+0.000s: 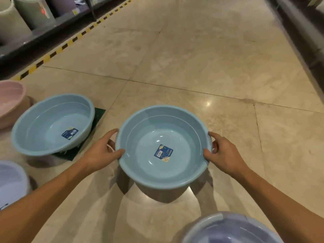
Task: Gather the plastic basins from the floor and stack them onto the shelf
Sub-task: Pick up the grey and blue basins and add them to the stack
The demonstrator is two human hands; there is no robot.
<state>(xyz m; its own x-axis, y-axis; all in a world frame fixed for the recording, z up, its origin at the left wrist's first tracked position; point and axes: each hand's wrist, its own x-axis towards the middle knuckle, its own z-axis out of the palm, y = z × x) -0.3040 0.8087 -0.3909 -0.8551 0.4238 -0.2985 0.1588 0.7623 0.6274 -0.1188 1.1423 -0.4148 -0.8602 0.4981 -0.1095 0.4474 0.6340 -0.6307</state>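
Observation:
A light blue plastic basin (164, 135) with a blue label inside is held just above the tiled floor in the middle of the view. My left hand (103, 151) grips its left rim and my right hand (224, 153) grips its right rim, thumbs inside. A second light blue basin (52, 120) sits tilted to the left, resting partly on a dark green mat (98, 116). A pink basin (10, 100) lies at the far left edge. Lavender basins show at the lower left (12, 181) and bottom right (231, 228).
A dark low shelf (57, 21) with grey bins (33, 11) runs along the upper left, bordered by yellow-black floor tape (70, 42). Another shelf base (301, 32) lines the upper right. Beige floor tiles (192, 58) stretch ahead between them.

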